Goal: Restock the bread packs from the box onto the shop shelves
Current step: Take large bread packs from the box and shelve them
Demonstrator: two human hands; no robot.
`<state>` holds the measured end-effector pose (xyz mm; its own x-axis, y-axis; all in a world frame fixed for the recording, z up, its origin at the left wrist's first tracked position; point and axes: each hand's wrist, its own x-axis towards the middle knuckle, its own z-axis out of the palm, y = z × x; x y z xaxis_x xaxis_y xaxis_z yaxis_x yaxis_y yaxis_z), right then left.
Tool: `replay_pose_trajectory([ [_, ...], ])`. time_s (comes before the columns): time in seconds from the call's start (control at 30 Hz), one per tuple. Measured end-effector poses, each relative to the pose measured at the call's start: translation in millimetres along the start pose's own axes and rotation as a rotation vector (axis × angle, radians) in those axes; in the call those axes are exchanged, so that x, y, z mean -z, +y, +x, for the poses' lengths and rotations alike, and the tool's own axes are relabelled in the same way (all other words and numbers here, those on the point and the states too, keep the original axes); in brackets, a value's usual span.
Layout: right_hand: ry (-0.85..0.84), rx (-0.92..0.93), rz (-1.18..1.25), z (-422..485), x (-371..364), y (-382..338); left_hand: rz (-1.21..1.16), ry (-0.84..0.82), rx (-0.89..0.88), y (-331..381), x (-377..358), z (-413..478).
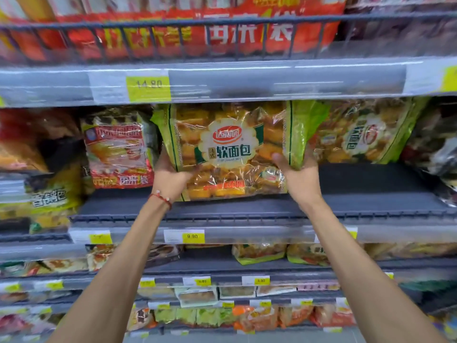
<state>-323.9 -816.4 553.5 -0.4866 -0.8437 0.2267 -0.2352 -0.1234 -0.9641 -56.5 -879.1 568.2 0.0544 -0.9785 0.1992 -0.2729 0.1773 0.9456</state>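
Note:
A large green and clear bread pack (230, 149) stands upright on the dark middle shelf (358, 194), label facing me. My left hand (170, 177) grips its lower left edge, a red string bracelet on the wrist. My right hand (299, 177) holds its lower right corner, thumb on the front. A second pack of the same bread (366, 134) stands tilted just to the right, touching the held one. The box is not in view.
A red-labelled bread pack (118, 149) stands left of the held pack, with yellow bags (49, 194) further left. The shelf above (222, 80) hangs low over the packs. Bare shelf lies in front and to the right. Lower shelves (222, 268) hold several smaller packs.

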Motion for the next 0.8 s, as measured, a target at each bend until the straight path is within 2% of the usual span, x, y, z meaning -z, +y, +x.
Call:
replay_pose_trajectory([
  [0.1,-0.070,0.005,-0.087,-1,-7,5,-0.021,-0.037,0.001,-21,-1,9],
  [0.2,-0.125,0.007,-0.145,6,-1,17,0.019,-0.053,-0.071,-30,-1,15],
  [0.27,-0.146,0.012,-0.185,6,3,22,0.089,-0.037,-0.129,-36,1,18],
  [0.43,-0.162,0.039,-0.420,-2,0,28,0.363,-0.061,-0.137,-42,2,6],
  [0.67,0.014,0.123,-0.416,5,-5,21,0.239,-0.010,-0.308,-37,-3,17],
  [0.8,-0.012,0.056,-0.448,13,-11,15,0.193,0.011,-0.271,-36,-5,28],
])
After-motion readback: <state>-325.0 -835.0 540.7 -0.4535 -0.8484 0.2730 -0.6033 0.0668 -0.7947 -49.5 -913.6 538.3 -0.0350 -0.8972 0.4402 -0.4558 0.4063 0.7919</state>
